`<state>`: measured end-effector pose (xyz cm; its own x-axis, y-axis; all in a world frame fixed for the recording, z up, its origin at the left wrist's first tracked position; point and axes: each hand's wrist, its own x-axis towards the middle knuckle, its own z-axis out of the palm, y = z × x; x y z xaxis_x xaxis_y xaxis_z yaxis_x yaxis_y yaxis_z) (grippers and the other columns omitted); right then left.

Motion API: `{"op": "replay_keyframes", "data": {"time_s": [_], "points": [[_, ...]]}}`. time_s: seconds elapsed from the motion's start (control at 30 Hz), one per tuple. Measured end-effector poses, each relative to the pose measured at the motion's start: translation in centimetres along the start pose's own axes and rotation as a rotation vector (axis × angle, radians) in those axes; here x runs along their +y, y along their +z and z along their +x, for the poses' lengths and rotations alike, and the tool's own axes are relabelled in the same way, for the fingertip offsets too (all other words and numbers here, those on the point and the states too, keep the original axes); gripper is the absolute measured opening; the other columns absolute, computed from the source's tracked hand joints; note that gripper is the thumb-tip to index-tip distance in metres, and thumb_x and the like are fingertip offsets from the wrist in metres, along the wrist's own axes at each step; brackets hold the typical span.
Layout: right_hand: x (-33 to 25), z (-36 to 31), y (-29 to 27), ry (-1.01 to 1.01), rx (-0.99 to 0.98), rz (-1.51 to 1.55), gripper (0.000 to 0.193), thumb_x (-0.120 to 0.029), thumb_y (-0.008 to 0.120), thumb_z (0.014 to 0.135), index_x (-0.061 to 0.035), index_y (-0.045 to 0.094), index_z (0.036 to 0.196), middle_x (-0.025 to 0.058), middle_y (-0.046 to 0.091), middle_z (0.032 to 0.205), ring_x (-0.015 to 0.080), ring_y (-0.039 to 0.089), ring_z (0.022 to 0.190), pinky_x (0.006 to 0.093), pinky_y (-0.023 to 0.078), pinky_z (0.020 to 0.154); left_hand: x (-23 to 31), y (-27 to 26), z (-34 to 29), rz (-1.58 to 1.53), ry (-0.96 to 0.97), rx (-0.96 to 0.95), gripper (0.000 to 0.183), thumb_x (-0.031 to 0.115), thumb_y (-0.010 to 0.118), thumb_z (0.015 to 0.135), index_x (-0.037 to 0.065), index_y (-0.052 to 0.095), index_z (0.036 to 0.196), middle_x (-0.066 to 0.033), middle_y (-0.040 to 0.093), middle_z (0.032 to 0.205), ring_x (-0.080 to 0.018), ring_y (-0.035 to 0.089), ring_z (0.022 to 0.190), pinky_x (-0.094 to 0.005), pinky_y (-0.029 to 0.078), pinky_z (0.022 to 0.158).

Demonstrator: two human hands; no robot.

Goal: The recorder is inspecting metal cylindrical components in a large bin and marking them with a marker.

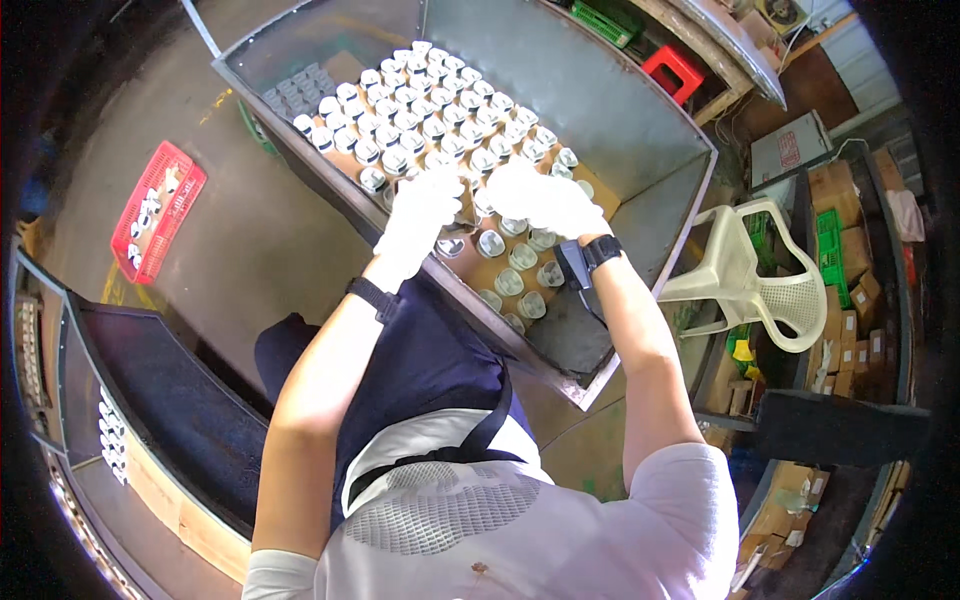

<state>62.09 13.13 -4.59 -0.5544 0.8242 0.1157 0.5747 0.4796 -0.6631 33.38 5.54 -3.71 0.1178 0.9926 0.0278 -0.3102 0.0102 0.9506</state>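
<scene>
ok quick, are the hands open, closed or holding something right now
Left hand: at the rows of cylindrical parts; open or holding, cannot be told.
Right hand: at the same parts; grip cannot be told either.

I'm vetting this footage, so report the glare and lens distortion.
In the head view, bright light washes out detail on the white-gloved left hand and white-gloved right hand; also in the head view, fisheye distortion bows edges near the picture's dark rim.

Wide fisheye view from the head, down over the hands (424, 208)
</scene>
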Motion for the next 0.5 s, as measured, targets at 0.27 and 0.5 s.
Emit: {"op": "replay_keyframes", "data": {"time_s": [0.27, 0.5], "points": [[-3.0, -1.8, -0.3, 0.188, -0.073, 0.104, 0.039, -0.017, 0.071, 0.082, -0.0008, 0.069, 0.118, 0.0109, 0.074, 0.104, 0.0195, 0.066, 0.095, 0.0327, 0.052, 0.087, 0.1, 4.2, -0.7, 0.190, 0.069, -0.383, 0.068, 0.010, 0.081, 0.079, 0.000, 0.050, 0.139, -0.0079, 0.064, 0.126, -0.0157, 0.060, 0.113, -0.0302, 0.050, 0.098], [-3.4, -2.4, 0.0, 0.171, -0.063, 0.069, 0.041, -0.018, 0.072, 0.082, -0.0007, 0.068, 0.119, 0.0116, 0.073, 0.104, 0.0196, 0.067, 0.096, 0.0328, 0.053, 0.087, 2.0, 4.7, -1.6, 0.180, 0.023, -0.399, 0.072, 0.011, 0.082, 0.079, 0.001, 0.048, 0.142, -0.0078, 0.061, 0.131, -0.0155, 0.055, 0.122, -0.0312, 0.045, 0.106]]}}
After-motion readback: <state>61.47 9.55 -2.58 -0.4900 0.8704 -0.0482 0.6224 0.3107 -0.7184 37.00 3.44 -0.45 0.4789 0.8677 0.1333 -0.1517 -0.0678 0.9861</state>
